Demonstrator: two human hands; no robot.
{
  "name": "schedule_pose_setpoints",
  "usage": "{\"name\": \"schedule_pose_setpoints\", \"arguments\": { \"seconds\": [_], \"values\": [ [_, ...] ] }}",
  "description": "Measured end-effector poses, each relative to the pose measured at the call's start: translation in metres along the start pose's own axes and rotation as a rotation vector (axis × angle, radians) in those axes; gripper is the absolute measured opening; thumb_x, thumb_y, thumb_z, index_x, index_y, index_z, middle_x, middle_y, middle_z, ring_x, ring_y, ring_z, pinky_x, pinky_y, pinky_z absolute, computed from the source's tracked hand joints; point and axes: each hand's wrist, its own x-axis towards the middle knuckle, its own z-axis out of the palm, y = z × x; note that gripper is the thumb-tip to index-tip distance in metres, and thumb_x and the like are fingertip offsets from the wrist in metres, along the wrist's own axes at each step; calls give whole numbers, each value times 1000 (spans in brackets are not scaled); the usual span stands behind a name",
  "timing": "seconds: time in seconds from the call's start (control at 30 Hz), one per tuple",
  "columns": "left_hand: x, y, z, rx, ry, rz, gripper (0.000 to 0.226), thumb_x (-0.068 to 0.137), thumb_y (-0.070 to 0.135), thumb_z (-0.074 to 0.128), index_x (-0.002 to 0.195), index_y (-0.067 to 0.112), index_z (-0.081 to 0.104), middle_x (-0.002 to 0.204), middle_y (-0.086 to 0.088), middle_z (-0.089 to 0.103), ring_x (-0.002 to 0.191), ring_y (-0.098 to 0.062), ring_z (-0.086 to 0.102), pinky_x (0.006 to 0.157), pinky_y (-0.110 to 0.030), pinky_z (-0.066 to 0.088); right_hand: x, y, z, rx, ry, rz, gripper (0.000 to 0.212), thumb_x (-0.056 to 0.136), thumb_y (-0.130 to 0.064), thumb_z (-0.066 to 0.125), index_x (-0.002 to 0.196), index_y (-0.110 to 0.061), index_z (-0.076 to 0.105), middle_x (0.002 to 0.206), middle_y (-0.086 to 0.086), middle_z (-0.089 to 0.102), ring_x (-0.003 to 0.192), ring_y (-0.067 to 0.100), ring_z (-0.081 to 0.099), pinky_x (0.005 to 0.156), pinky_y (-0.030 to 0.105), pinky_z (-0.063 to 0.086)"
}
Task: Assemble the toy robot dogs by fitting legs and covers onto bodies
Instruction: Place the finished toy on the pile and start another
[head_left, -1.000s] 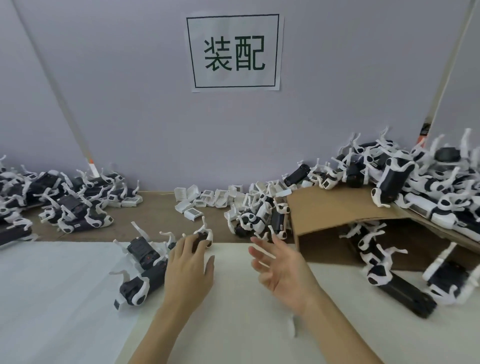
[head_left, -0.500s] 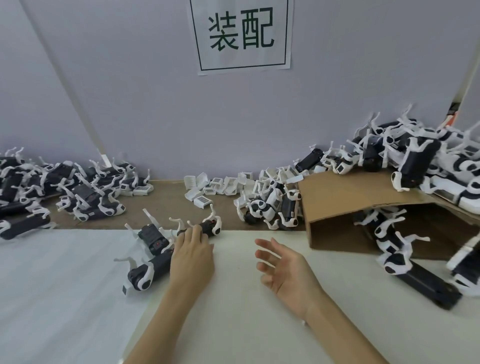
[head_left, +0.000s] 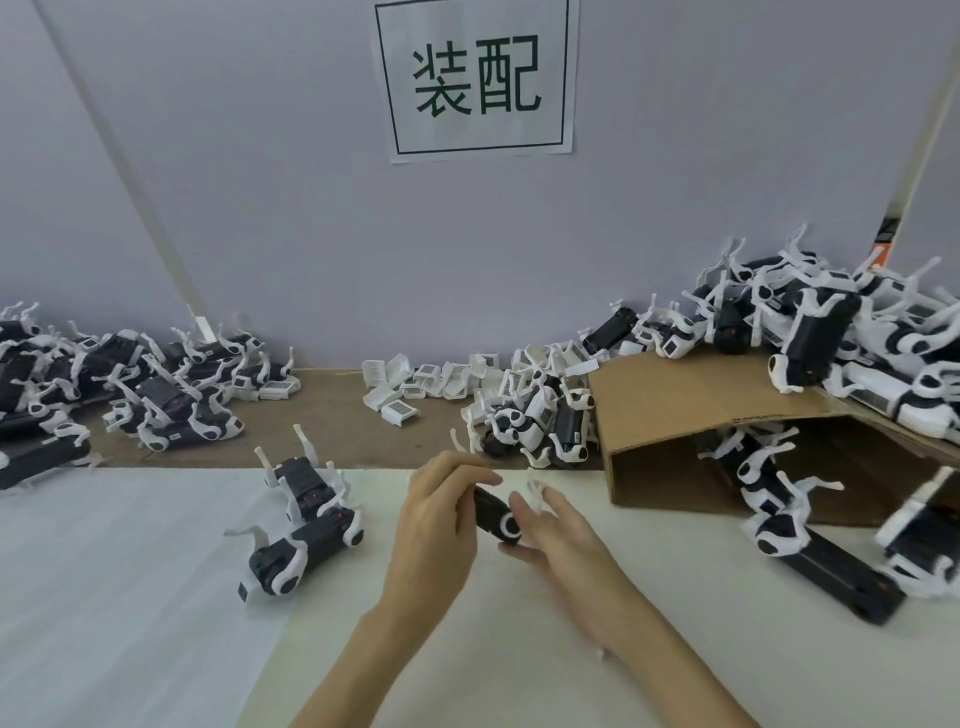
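At frame centre, the left hand (head_left: 434, 525) gripped a black dog body (head_left: 496, 514); the right hand (head_left: 558, 540) cupped it, fingers relaxed. Likely next: fitting a white leg squarely.

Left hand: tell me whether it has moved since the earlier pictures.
Yes. The left hand has left the two dogs on the white sheet and swung right toward the right hand, lifting a black toy dog body between them.

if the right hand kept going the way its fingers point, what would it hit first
The right hand points forward and left, straight at the black toy dog body held in the left hand. It already seems to touch that body, so nothing lies between them, though depth is unclear.
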Motion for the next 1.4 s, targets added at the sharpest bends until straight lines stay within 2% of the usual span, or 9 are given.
{"name": "schedule_pose_setpoints", "arguments": {
  "seconds": [0.13, 0.3, 0.5, 0.63, 0.93, 1.03, 1.17, 1.27, 1.4],
  "values": [
    [0, 7, -1, -90, 38, -67, 39, 92, -21, 63, 103, 13, 79, 111, 11, 68, 102, -17, 68, 87, -36, 55, -2, -7, 1, 7, -6, -29, 62, 68, -60, 81, 120, -34, 60, 101, 5, 80, 94, 25, 78, 79, 30, 62],
    [7, -2, -12, -146, 26, -138, 38, 95, 4, 76, 131, 17, 69, 138, 5, 59, 133, -11, 57, 108, -22, 44, 4, -8, -6, 1, 203, -64, 60, 72, -60, 81, 119, -25, 69, 91, -2, 80, 85, 21, 78, 68, 26, 57],
    [10, -2, -14, -526, -314, -876, 66, 84, 73, 62, 133, 29, 62, 117, 4, 77, 95, -14, 77, 78, -19, 58, 5, -11, -10, 64, 251, -45, 57, 74, -60, 79, 103, -11, 80, 97, 8, 79, 84, 25, 76, 68, 29, 52],
    [10, -6, -13, -811, -396, -1038, 69, 85, 67, 78, 123, 10, 72, 114, -18, 77, 76, -40, 75, 69, -39, 62, 3, -12, -9, 87, 237, -2, 64, 75, -66, 73, 101, -8, 77, 92, 7, 79, 79, 25, 75, 62, 25, 55],
    [12, -21, -17, -770, -292, -1175, 78, 65, 68, 85, 110, 4, 78, 76, -8, 75, 62, -26, 70, 57, -28, 57, -1, -10, -2, 44, 66, 75, 69, 71, -54, 82, 120, -8, 67, 99, 12, 78, 78, 31, 76, 59, 29, 55],
    [15, -21, -22, -905, -330, -1201, 73, 87, 75, 63, 121, 12, 74, 96, -14, 78, 66, -27, 72, 60, -29, 59, -1, -8, -6, 14, 48, -105, 62, 78, -33, 88, 133, -29, 62, 123, 5, 73, 91, 28, 78, 74, 28, 59],
    [18, -20, -27, -1124, -277, -1327, 71, 98, 77, 40, 110, 11, 64, 81, -13, 73, 55, -31, 63, 71, -40, 53, -3, -10, -18, -186, -143, -187, 75, 91, -3, 75, 141, -54, 54, 147, -12, 56, 117, 20, 70, 108, 42, 51],
    [18, -20, -29, -1077, -266, -1328, 40, 106, 54, 52, 102, 15, 60, 82, -11, 74, 64, -30, 66, 72, -42, 53, 1, -12, -25, 28, -311, -81, 75, 87, 13, 54, 143, -37, 60, 147, 0, 61, 130, 29, 62, 107, 44, 51],
    [14, -26, -26, -990, -228, -1197, 27, 105, 23, 61, 123, 3, 55, 106, -20, 60, 66, -36, 65, 66, -43, 54, 2, -16, -24, 372, -230, 61, 37, 91, -20, 65, 125, -12, 74, 137, 19, 65, 122, 34, 65, 88, 44, 59]
  ]
}}
